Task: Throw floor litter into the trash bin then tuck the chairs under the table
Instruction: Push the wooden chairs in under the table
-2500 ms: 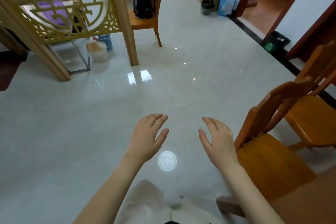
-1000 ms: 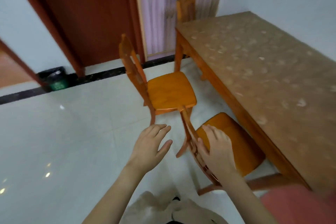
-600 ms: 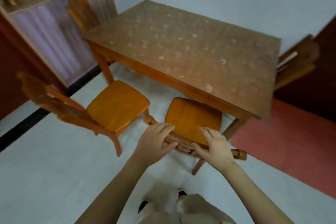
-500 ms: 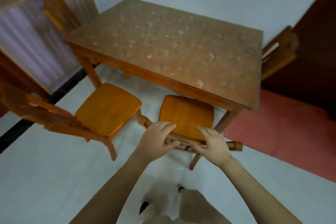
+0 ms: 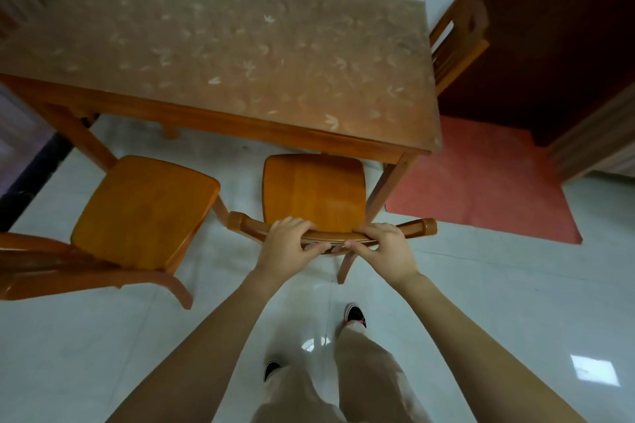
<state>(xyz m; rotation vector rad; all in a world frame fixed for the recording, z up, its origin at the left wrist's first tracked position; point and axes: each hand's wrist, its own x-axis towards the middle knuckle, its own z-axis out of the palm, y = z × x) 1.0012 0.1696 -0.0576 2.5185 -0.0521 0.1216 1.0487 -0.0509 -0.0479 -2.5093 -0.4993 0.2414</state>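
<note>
Chair gripped at its top rail, ready to be tucked under the table.

At centre frame, the chair (image 5: 313, 189) is held by the left hand (image 5: 287, 247) and right hand (image 5: 385, 251), fingers curled over its backrest; a straight push toward the table (image 5: 220, 45) is called for.

Orange wooden chairs (image 5: 311, 192), brown leaf-patterned table (image 5: 240, 45), red mat (image 5: 481, 182), pale tiles (image 5: 68, 354).
</note>
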